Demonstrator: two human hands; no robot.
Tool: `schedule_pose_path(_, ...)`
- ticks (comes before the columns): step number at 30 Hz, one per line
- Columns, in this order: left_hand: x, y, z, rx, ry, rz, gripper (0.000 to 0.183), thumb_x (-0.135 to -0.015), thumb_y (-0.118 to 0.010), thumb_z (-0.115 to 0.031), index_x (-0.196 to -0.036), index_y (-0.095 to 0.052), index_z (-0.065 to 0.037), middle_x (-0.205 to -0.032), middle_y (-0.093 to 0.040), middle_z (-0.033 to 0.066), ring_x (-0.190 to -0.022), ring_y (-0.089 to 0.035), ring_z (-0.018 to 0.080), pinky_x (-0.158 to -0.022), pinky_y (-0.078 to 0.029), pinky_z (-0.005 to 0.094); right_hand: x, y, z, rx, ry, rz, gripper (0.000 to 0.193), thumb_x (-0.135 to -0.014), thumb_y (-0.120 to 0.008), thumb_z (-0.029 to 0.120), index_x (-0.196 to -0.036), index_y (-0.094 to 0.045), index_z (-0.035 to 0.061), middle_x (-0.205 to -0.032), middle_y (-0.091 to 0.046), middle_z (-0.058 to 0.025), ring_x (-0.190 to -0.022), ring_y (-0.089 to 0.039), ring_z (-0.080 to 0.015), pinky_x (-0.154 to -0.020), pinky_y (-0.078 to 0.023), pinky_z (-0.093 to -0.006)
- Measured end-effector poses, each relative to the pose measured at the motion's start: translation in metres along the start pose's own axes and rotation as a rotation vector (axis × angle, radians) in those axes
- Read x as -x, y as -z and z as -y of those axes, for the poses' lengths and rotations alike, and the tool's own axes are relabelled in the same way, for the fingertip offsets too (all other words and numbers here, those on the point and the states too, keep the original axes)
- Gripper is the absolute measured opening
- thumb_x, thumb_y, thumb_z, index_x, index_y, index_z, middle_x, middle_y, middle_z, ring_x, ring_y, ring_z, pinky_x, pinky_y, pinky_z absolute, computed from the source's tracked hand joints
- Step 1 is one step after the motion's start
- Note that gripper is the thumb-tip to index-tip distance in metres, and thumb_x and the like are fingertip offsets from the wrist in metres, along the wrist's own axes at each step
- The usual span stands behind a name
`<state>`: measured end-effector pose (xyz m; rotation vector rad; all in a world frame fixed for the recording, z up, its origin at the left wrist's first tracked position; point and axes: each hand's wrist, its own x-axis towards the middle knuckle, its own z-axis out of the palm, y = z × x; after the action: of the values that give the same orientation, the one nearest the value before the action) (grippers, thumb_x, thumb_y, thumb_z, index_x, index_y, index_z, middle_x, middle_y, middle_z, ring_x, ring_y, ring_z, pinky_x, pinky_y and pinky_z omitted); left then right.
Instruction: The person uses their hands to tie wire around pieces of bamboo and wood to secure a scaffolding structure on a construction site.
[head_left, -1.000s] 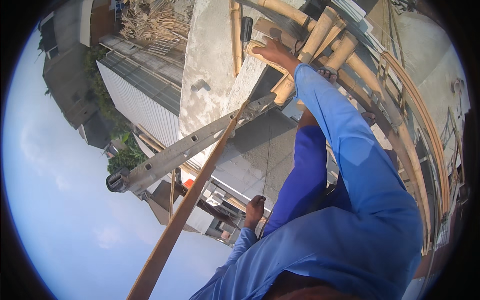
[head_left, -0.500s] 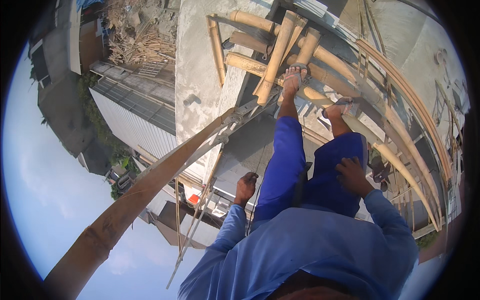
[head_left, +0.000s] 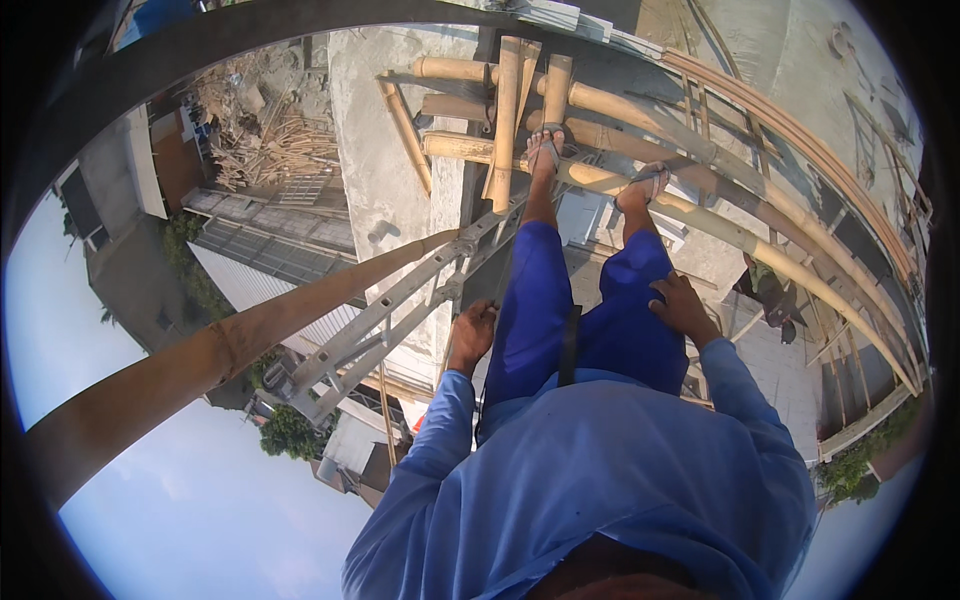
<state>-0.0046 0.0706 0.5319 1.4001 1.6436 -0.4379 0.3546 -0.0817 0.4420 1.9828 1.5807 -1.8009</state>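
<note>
Beside my left thigh hangs my left hand (head_left: 471, 335), its fingers curled closed; what they hold, if anything, is too small to make out. A thin dark line shows just below it, next to my blue trousers (head_left: 530, 310). My right hand (head_left: 686, 306) lies against my right thigh with its fingers loosely apart and nothing in them. My sandalled feet stand on a bamboo pole (head_left: 598, 178), high above the ground. Short bamboo pieces (head_left: 507, 125) lie across the poles by my left foot.
A thick bamboo pole (head_left: 240, 345) slants up at my left, beside a metal ladder (head_left: 385, 325). More long bamboo poles (head_left: 720, 160) curve away to the right. A concrete ledge (head_left: 350, 130) borders the drop. Below at right, another person (head_left: 775, 295) is partly visible.
The view has tilted and shifted, so more of the ladder shows and a dark curved bar now crosses the top left. My right leg is straighter; both hands stay by my thighs.
</note>
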Motion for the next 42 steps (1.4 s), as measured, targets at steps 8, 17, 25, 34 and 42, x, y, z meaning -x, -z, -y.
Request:
schedule_pose_path(8,-0.014,0.017,-0.028,0.029,-0.054,0.036,0.023,-0.086,-0.05,-0.018,-0.096,-0.063,-0.002,-0.095,-0.063,0.0221,-0.09,-0.062,0.0376,-0.075,-0.048,0.0401,-0.021,-0.022,0.018,-0.007,-0.054,-0.109,0.028,-0.081,-0.054,0.012,-0.107,-0.054,0.0037,-0.108,-0.053,-0.0205,-0.097,-0.056,-0.0397,-0.085,-0.045,-0.0468)
schedule_pose_path(17,-0.021,0.017,-0.019,0.021,-0.084,0.075,0.027,-0.085,-0.048,-0.021,-0.097,-0.063,-0.003,-0.094,-0.064,0.0178,-0.087,-0.063,0.0301,-0.078,-0.047,0.0361,-0.014,-0.024,0.018,-0.194,-0.193,-0.03,0.028,-0.084,-0.052,0.016,-0.108,-0.052,0.0014,-0.108,-0.056,-0.0229,-0.099,-0.056,-0.0399,-0.086,-0.044,-0.0473)
schedule_pose_path(25,-0.02,0.018,-0.044,0.031,-0.088,0.133,0.025,-0.087,-0.048,-0.02,-0.097,-0.063,-0.002,-0.093,-0.064,0.0188,-0.087,-0.063,0.0312,-0.078,-0.048,0.0356,-0.012,-0.013,0.04,-0.093,-0.199,-0.347,0.04,-0.085,-0.056,0.026,-0.117,-0.053,0.0029,-0.105,-0.056,-0.0222,-0.101,-0.055,-0.0389,-0.085,-0.044,-0.0468)
schedule_pose_path(34,0.01,-0.017,-0.137,-0.045,-0.504,0.375,0.016,-0.088,-0.05,-0.008,-0.091,-0.063,0.001,-0.092,-0.064,0.0188,-0.082,-0.064,0.0298,-0.071,-0.05,0.0337,-0.056,0.078,0.1,-2.125,-0.234,-0.662,0.039,-0.097,-0.035,0.037,-0.115,-0.05,0.0053,-0.071,-0.043,-0.005,-0.071,-0.056,-0.0186,-0.058,-0.045,-0.0314)
schedule_pose_path(42,0.051,0.022,-0.213,0.245,-0.395,0.755,0.021,-0.092,-0.054,-0.017,-0.094,-0.064,0.002,-0.091,-0.065,0.0108,-0.086,-0.06,0.0187,-0.076,-0.046,0.0287,-0.039,0.143,-0.012,-2.29,-0.161,-1.137,0.017,-0.097,-0.035,0.021,-0.1,-0.045,0.0071,-0.062,-0.035,0.0009,-0.045,-0.032,-0.0093,-0.039,-0.03,-0.0229)
